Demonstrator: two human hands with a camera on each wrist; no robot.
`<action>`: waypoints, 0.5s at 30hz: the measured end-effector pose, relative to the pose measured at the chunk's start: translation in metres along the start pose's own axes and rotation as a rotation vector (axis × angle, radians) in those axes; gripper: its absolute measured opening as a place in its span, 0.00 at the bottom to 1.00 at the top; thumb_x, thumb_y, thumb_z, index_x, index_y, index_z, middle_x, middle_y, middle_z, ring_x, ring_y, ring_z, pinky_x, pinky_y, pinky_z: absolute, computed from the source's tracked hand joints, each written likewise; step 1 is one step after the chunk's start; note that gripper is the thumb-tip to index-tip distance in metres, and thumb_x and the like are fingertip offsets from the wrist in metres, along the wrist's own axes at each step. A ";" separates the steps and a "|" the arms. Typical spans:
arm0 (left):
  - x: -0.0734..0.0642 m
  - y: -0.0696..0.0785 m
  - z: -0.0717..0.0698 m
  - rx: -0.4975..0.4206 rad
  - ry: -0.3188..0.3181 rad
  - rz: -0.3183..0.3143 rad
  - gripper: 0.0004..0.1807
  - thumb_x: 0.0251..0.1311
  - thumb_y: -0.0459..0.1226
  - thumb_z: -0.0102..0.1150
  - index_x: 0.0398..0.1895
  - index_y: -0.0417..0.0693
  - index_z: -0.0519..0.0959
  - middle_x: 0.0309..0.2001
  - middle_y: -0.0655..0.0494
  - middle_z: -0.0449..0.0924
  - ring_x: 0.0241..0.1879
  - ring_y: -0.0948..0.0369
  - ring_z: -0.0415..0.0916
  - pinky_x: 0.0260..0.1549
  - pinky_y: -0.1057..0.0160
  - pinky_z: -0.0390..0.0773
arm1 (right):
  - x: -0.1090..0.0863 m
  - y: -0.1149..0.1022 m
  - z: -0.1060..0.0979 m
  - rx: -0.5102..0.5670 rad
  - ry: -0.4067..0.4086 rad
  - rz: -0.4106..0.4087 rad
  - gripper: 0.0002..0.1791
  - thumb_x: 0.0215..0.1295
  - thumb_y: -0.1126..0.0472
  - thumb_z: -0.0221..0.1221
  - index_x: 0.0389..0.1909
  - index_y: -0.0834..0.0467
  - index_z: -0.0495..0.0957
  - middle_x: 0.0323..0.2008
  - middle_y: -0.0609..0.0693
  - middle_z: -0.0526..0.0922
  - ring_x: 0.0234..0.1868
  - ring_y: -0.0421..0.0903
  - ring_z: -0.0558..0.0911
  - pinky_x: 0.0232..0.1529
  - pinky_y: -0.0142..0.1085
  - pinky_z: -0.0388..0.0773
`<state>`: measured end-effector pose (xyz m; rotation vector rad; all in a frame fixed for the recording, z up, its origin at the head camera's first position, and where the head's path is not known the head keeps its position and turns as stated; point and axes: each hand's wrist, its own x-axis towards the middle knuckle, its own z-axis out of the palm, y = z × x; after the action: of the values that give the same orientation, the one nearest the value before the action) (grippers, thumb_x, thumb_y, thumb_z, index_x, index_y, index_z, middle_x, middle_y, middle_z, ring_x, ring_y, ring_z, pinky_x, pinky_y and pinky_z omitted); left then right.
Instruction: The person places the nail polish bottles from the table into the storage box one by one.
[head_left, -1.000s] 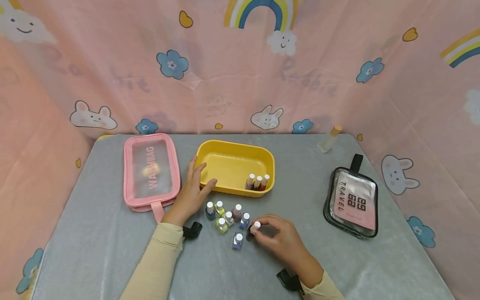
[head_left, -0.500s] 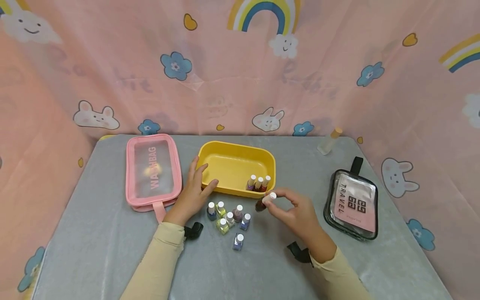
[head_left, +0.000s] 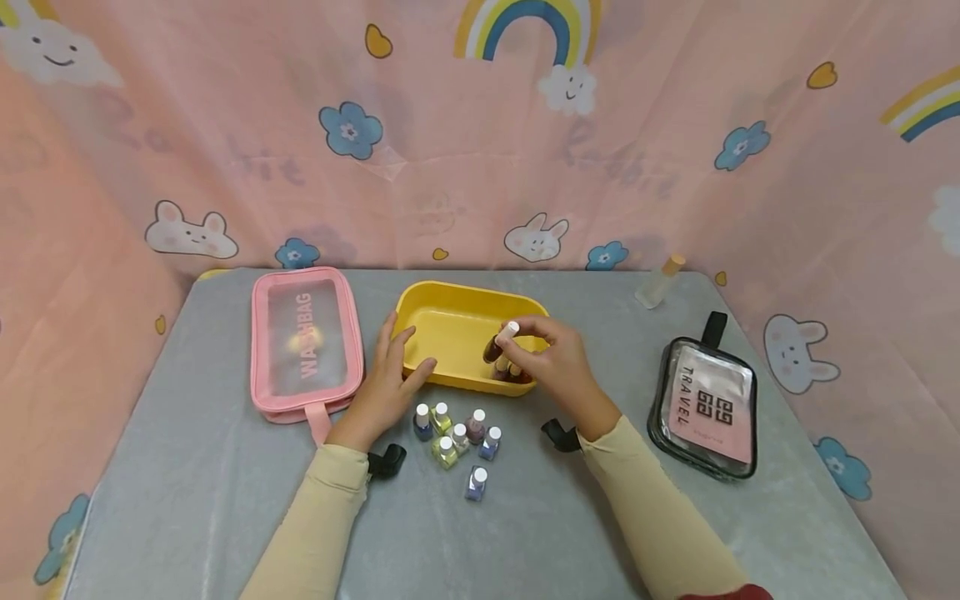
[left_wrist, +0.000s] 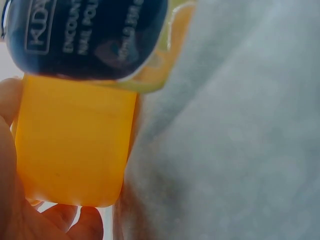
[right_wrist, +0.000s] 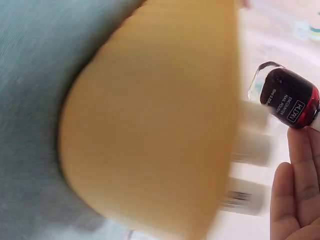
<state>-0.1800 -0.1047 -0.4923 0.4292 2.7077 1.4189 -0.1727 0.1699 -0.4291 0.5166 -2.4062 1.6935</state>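
Note:
My right hand (head_left: 555, 358) pinches a dark red nail polish bottle (head_left: 492, 348) by its white cap and holds it tilted over the right part of a yellow tray (head_left: 438, 333). In the right wrist view this nail polish (right_wrist: 290, 97) shows beyond the tray wall (right_wrist: 150, 120). Inside the tray, below my right fingers, other nail polish bottles (head_left: 500, 372) stand partly hidden. My left hand (head_left: 375, 396) rests with spread fingers at the tray's left front corner, also seen against the tray wall (left_wrist: 75, 145) in the left wrist view.
Several nail polish bottles (head_left: 447, 452) stand grouped before the tray, with a blue one (head_left: 476, 485) slightly apart. A pink wash bag (head_left: 307, 350) lies left. To the right are a black-edged travel pouch (head_left: 705, 408) and a clear bottle (head_left: 656, 287) with a tan cap.
My right hand has lifted the dark red nail polish from the table beside the group and carried it up and forward over the tray. My left hand stays at the tray's corner.

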 end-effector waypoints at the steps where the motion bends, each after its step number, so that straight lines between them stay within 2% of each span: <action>1: 0.000 0.000 0.000 -0.002 0.002 -0.002 0.43 0.78 0.57 0.54 0.83 0.39 0.56 0.86 0.50 0.27 0.81 0.42 0.48 0.75 0.39 0.57 | 0.002 0.004 0.001 0.000 -0.012 0.005 0.05 0.70 0.63 0.70 0.43 0.59 0.86 0.36 0.54 0.90 0.30 0.61 0.87 0.30 0.47 0.87; 6: 0.000 0.001 0.001 0.006 -0.003 0.004 0.43 0.79 0.57 0.53 0.83 0.39 0.56 0.86 0.49 0.27 0.81 0.41 0.48 0.74 0.39 0.58 | 0.005 0.020 0.005 -0.093 -0.016 0.041 0.05 0.68 0.66 0.71 0.42 0.61 0.87 0.35 0.53 0.90 0.30 0.56 0.88 0.30 0.35 0.86; 11: 0.000 0.002 0.000 0.010 -0.005 0.001 0.43 0.79 0.57 0.53 0.83 0.40 0.56 0.86 0.50 0.27 0.81 0.42 0.48 0.75 0.40 0.58 | 0.004 0.028 0.008 -0.098 -0.046 0.061 0.06 0.68 0.68 0.71 0.43 0.62 0.86 0.34 0.52 0.90 0.27 0.53 0.88 0.31 0.36 0.87; 15: 0.000 0.001 -0.001 0.004 -0.002 -0.006 0.43 0.78 0.58 0.53 0.83 0.40 0.56 0.86 0.50 0.26 0.81 0.42 0.48 0.74 0.39 0.58 | 0.005 0.033 0.010 -0.183 -0.049 0.037 0.07 0.66 0.66 0.73 0.42 0.60 0.87 0.35 0.49 0.89 0.32 0.47 0.87 0.34 0.35 0.86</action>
<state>-0.1800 -0.1043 -0.4909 0.4228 2.7082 1.4110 -0.1884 0.1697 -0.4597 0.4945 -2.5878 1.4708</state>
